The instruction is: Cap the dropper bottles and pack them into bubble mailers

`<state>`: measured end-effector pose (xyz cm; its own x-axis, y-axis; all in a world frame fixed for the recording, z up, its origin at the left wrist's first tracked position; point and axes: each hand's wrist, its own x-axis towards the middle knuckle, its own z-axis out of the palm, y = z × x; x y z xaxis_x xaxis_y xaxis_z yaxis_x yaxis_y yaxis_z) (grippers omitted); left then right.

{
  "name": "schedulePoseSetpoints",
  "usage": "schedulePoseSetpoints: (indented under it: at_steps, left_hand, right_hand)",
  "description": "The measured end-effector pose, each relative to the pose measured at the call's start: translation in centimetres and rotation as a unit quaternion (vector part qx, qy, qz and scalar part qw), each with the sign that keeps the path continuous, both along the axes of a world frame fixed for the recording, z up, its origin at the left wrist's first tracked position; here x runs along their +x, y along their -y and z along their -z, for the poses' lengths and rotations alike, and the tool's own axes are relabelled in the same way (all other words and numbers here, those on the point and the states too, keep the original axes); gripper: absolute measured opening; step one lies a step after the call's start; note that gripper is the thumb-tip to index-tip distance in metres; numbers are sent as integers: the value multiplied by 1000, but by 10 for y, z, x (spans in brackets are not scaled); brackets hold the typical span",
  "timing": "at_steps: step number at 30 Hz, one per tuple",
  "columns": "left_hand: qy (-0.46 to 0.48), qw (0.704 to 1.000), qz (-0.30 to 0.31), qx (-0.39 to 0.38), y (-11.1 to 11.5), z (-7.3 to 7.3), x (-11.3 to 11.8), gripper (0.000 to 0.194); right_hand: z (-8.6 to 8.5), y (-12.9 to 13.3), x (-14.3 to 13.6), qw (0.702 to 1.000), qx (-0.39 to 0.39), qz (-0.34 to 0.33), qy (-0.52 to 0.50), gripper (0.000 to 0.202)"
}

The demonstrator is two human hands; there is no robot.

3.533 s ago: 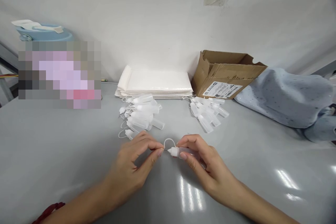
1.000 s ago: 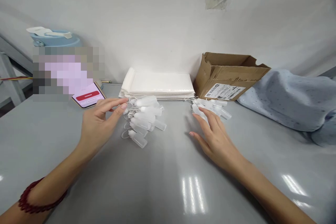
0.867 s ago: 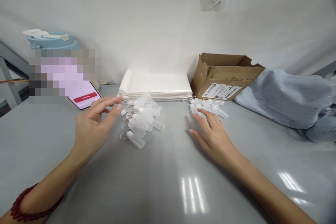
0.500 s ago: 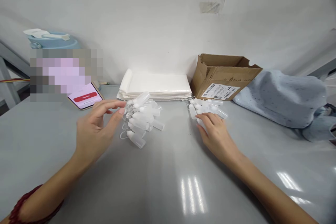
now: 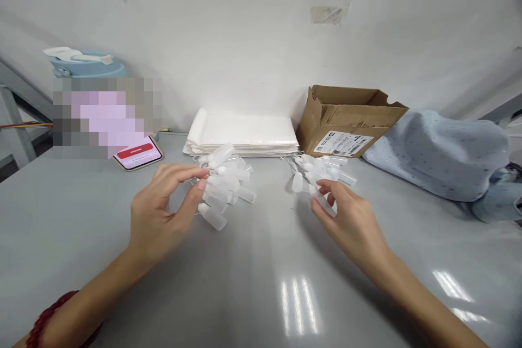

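My left hand (image 5: 167,209) is at the left edge of a pile of small translucent plastic dropper bottles (image 5: 234,174) with white caps and thin loops. Its thumb and index finger are a little apart beside the caps, and I see nothing between them. My right hand (image 5: 346,209) has its thumb and fingers closed around one small dropper bottle (image 5: 323,202), at the near side of a second cluster of such bottles. A single bottle (image 5: 297,181) lies just left of that hand. The fingers partly cover the held bottle.
A stack of white padded envelopes (image 5: 248,133) lies against the wall. To its right stand an open cardboard box (image 5: 350,119) and a light blue cloth hat (image 5: 440,157). On the left are a phone (image 5: 141,155), a blurred-out patch and a blue container (image 5: 93,68).
My left hand has moved right, over the edge of the left pile. My right hand has drawn slightly right and nearer, with a bottle now between its fingers.
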<state>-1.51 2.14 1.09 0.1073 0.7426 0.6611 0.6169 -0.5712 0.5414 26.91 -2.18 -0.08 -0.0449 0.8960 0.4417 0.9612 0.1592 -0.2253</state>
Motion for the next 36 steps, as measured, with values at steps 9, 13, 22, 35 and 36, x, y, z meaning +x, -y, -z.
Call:
schedulePoseSetpoints:
  at_steps: [9,13,22,35,36]
  left_hand:
    - [-64,991,108,48,16,-4,15,18]
    - [-90,978,179,54,24,1,22,29]
    - [-87,973,209,46,24,8,20,29]
    - [-98,969,227,12,27,6,23,20]
    - [-79,969,235,-6,28,6,24,20]
  right_hand:
    - [-13,14,-21,983,75,-115,-120,21]
    - [-9,23,-30,969,-15,-193,-153,28]
    - [-14,32,-37,922,-192,-214,-260,27]
    - [-22,32,-38,788,-349,-201,-466,15]
    - [-22,32,-38,776,-358,-202,-479,14]
